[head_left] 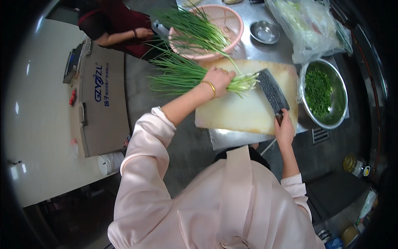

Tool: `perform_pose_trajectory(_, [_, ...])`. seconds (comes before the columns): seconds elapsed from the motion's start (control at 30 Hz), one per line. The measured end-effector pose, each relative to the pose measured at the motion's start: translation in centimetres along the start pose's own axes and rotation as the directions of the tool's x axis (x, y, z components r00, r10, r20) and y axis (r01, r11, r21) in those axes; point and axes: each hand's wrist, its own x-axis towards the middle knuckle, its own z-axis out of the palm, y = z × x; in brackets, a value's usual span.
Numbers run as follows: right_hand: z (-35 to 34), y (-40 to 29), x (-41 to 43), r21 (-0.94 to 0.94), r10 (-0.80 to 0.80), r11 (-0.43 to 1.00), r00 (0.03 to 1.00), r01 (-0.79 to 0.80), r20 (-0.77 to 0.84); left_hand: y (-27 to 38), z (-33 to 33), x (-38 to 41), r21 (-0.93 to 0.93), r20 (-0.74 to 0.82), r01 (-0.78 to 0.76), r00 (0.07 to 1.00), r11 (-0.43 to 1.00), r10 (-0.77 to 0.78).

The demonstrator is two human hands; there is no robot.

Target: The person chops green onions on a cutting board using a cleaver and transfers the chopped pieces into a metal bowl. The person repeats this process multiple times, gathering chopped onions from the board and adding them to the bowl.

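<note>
My left hand (220, 81) grips a bunch of green onions (183, 72) near its white ends. The long green tops stretch left past the edge of the white cutting board (238, 115). In my right hand (284, 129) is the dark handle of a cleaver (272, 88) with a mottled, textured blade. The blade lies slanted over the board, its far end right by the onions' white tips; whether they touch I cannot tell. To the right, a steel bowl (343, 93) holds finely chopped green onion (317, 90).
A pink plastic basket (238, 23) with more green onions (202, 31) stands beyond the board. Near it are a small steel bowl (264, 32) and clear plastic bags of vegetables (314, 28). At the upper left stands another person (124, 31), beside a brown chest (105, 99).
</note>
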Motion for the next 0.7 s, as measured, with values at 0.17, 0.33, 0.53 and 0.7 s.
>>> perform_pose_trajectory(0.17, [-1.8,-1.1,-0.3,0.057,0.121,0.99,0.989,-0.126,0.084,7.0,8.0,-2.0,-0.116,-0.016,0.006,1.0,0.993,-0.008])
perform_pose_trajectory(0.33, [-2.0,-0.6,-0.1,0.078,0.13,0.987,0.984,-0.14,0.119,7.9,8.9,-1.0,-0.146,-0.034,0.007,0.999,0.989,-0.012])
perform_pose_trajectory(0.53, [-1.6,-0.2,-0.1,0.14,0.183,0.968,0.968,-0.209,0.173,7.5,7.1,-2.5,-0.243,-0.092,0.045,0.993,0.969,-0.069])
perform_pose_trajectory(0.7, [-0.9,0.9,0.0,0.145,0.178,0.968,0.967,-0.205,0.181,4.2,6.0,-2.5,-0.519,-0.201,-0.042,0.977,0.854,-0.074])
